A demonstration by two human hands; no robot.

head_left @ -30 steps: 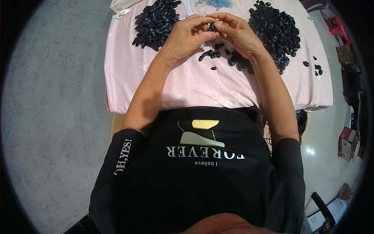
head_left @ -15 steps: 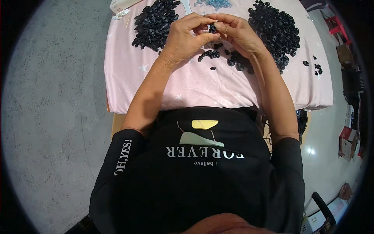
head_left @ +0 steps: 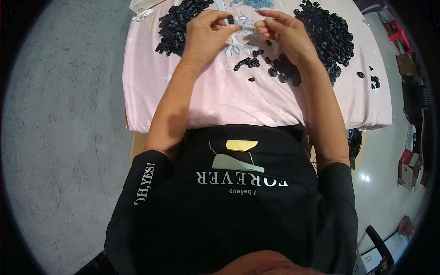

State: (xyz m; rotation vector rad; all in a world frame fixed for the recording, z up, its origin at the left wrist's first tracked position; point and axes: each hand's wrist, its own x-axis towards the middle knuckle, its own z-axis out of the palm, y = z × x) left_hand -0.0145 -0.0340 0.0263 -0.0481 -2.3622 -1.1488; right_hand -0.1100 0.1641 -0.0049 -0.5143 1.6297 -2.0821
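Between the thumb and fingertips of my left hand (head_left: 201,37) is a small black plastic part (head_left: 230,19), held above the cloth. My right hand (head_left: 288,37) is apart from it, to the right, with thumb and fingers bent together in a pinch; anything in them is too small to make out. Left of my left hand lies a heap of black ridged pieces (head_left: 176,28). A heap of black rounded pieces (head_left: 337,43) is beside my right hand. Below the hands lie a small cluster of black parts (head_left: 247,63) and several loose round pieces (head_left: 283,77).
A pink patterned cloth (head_left: 220,103) covers the table. Small clear-blue pieces (head_left: 256,3) lie at the far edge. A few black pieces (head_left: 375,82) sit at the right. A white box (head_left: 142,5) stands at the far left corner. Cartons (head_left: 408,167) are on the floor at right.
My hands have separated: the left has moved left with the black part in its fingers, the right has shifted slightly right. Earlier both were together on the part.
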